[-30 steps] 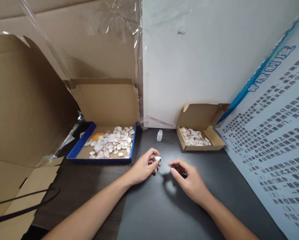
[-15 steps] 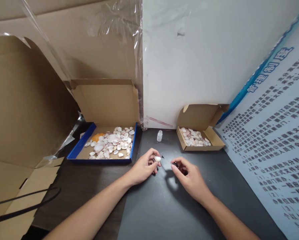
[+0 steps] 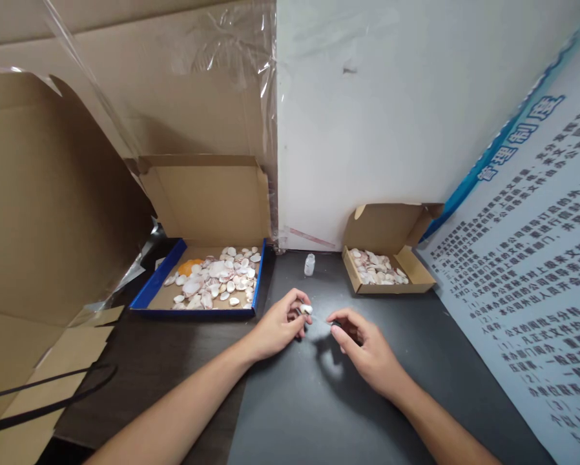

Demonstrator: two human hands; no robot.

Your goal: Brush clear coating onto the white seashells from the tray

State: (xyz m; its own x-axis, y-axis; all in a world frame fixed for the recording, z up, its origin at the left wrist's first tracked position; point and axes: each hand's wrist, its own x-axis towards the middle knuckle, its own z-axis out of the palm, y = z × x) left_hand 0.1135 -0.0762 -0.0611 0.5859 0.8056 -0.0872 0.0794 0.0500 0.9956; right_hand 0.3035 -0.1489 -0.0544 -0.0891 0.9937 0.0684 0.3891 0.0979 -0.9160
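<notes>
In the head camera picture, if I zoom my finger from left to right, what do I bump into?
Blue-edged box of seashells → left hand pinching a small white thing → right hand holding a small dark thing → sign covered in writing.

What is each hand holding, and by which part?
Left hand: a small, rounded white shell, apparently pinched by its edge. Right hand: a thin-tipped, black-handled tool, gripped at the handle.
</notes>
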